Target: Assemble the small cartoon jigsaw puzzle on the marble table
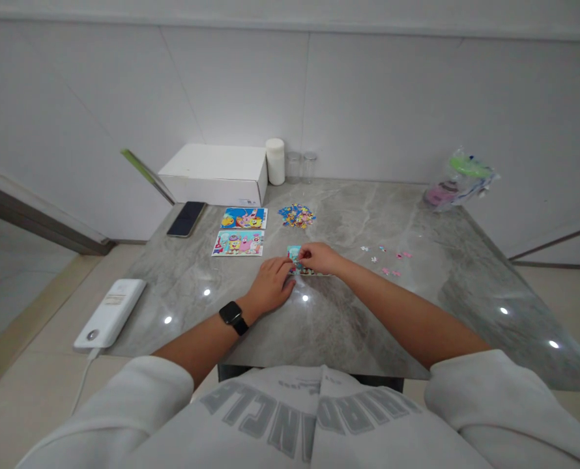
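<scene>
A partly assembled jigsaw puzzle (294, 251) in light blue lies in front of me, largely covered by my hands. My left hand (272, 284) rests palm down with its fingers stretched to the puzzle's left edge. Above the puzzle, my right hand (319, 258) has thumb and forefinger pinched together on what looks like a jigsaw piece, mostly hidden by the fingers. Several loose pink and white jigsaw pieces (391, 272) are scattered to the right. Beyond the hands sits a heap of blue and yellow jigsaw pieces (296, 215). Two cartoon picture cards (238, 243) lie to the left.
On the grey marbled table (348, 326), a phone (187, 219) lies left of the cards. A white box (212, 172), a white bottle (275, 161) and two clear glasses (309, 168) stand along the wall. A plastic bag (461, 181) is back right, a white power bank (110, 314) front left.
</scene>
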Motion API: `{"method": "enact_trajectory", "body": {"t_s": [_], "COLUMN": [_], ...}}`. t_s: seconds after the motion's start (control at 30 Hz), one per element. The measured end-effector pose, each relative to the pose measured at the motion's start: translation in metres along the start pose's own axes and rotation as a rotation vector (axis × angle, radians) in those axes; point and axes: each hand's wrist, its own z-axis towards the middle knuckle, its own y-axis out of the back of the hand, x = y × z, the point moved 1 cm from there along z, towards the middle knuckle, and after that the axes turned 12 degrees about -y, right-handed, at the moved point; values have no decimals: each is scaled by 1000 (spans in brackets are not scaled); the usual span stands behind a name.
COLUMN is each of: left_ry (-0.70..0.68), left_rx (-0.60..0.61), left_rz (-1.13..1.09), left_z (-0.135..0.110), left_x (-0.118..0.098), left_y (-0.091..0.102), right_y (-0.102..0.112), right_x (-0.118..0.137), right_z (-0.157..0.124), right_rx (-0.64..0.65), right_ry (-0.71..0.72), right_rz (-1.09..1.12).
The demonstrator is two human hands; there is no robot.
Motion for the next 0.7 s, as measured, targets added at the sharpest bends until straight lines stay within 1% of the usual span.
{"method": "enact_trajectory", "body": {"t_s": [0.2, 0.27, 0.37, 0.6, 0.7], "left_ry": [6, 0, -1, 5, 11], "left_rx": [30, 47, 74, 87, 92], "left_rz": [28, 32, 50, 74, 78], "left_z": [1, 2, 3, 3, 4], "left_x": [-2, -3, -4, -6, -7], "left_y": [-1, -1, -1, -1, 1], "right_y": [3, 4, 4, 3, 0], "right_x": [2, 4, 6, 8, 8], "right_z": [2, 3, 3, 4, 5], "right_rx": [103, 115, 110, 70, 27], "right_ry": [-88, -122, -147, -124, -106], "right_rz": [31, 22, 1, -66, -94]}}
